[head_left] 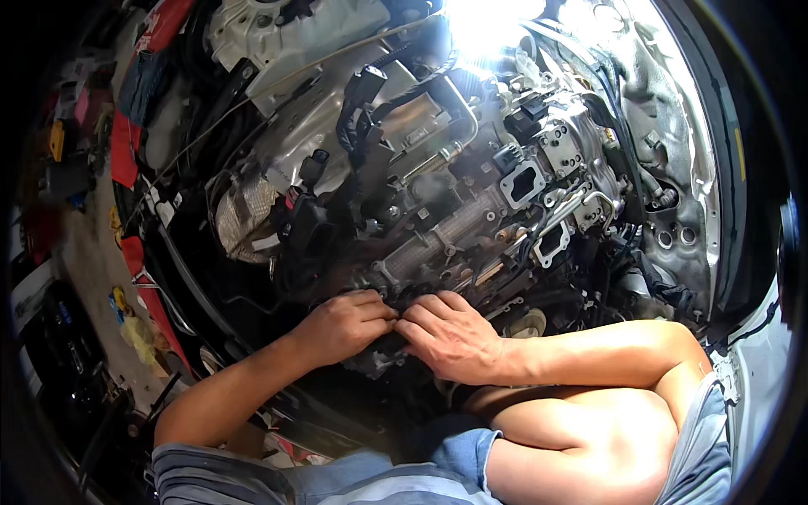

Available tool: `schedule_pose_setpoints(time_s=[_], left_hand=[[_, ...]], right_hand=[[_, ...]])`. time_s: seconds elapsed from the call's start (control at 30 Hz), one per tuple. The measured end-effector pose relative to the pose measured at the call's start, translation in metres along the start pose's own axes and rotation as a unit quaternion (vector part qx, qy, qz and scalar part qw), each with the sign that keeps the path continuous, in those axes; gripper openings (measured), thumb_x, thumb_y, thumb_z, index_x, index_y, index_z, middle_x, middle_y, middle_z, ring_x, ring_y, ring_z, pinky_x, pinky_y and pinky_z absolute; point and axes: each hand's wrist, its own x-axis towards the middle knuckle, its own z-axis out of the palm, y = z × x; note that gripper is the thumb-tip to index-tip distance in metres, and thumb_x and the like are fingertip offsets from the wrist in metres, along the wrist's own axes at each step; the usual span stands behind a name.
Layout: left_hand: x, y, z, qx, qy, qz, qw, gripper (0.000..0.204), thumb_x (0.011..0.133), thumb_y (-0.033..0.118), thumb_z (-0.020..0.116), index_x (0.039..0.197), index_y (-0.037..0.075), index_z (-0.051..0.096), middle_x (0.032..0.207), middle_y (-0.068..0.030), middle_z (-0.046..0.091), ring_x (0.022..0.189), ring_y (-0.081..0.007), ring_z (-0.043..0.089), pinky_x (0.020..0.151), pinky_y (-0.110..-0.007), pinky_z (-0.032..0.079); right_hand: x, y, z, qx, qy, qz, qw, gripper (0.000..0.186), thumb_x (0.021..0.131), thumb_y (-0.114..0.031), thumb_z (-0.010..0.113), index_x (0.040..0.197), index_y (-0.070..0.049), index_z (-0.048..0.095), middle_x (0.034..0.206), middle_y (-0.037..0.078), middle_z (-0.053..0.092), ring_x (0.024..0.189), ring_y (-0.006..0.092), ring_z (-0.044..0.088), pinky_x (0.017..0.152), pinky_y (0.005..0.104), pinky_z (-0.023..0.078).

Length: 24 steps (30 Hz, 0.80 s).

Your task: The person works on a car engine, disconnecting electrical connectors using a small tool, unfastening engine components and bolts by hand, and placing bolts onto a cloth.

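Both of my hands meet at the near side of a partly stripped car engine [438, 240]. My left hand [349, 324] has its fingers curled together, its fingertips down at a dark part on the engine's near end. Right beside it, my right hand [446, 337] is bent over the same spot, its fingers closed too. Whatever the fingertips grip is hidden under them. Just beyond the hands runs a long ribbed metal piece [442, 240]. Farther right, two open ports with pale gaskets show, an upper one [523, 185] and a lower one [553, 245].
A bright work lamp [488, 25] glares at the far side. Black wiring harness [362, 118] lies over the engine. A foil-like heat shield [244, 215] sits at the left. My bent knee [589, 438] rests at the near right. Tools and bags [139, 332] lie on the floor at the left.
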Motion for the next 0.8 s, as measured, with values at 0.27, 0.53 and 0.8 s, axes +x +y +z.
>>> schedule_pose_setpoints(time_s=[0.27, 0.53, 0.8], left_hand=[[0.0047, 0.0035, -0.0043, -0.005, 0.011, -0.008, 1.0, 0.019, 0.073, 0.0, 0.069, 0.092, 0.002, 0.069, 0.098, -0.0074, 0.067, 0.092, -0.0259, 0.064, 0.08, -0.036, 0.054], [-0.0004, -0.0018, 0.0005, 0.017, -0.005, 0.001, 1.0, 0.015, 0.075, 0.004, 0.069, 0.09, 0.003, 0.068, 0.095, -0.0062, 0.065, 0.092, -0.0255, 0.062, 0.081, -0.036, 0.054], [0.0075, 0.0045, -0.0061, 0.02, 0.009, -0.009, 1.0, 0.016, 0.074, 0.004, 0.068, 0.089, 0.005, 0.069, 0.101, -0.0062, 0.064, 0.094, -0.0256, 0.062, 0.083, -0.036, 0.054]], right_hand=[[-0.0003, -0.0022, -0.0003, 0.003, 0.01, 0.004, 1.0, 0.037, 0.081, -0.019, 0.07, 0.112, -0.003, 0.059, 0.102, 0.009, 0.058, 0.103, 0.0258, 0.055, 0.091, 0.0381, 0.041], [-0.0008, -0.0034, -0.0012, -0.007, 0.008, 0.004, 1.0, 0.039, 0.08, -0.018, 0.072, 0.113, -0.003, 0.059, 0.102, 0.009, 0.058, 0.104, 0.0262, 0.056, 0.093, 0.0382, 0.041], [-0.0036, -0.0029, 0.0011, -0.011, 0.01, 0.009, 1.0, 0.04, 0.08, -0.018, 0.072, 0.114, -0.002, 0.059, 0.105, 0.01, 0.059, 0.106, 0.0272, 0.056, 0.095, 0.0392, 0.041]])
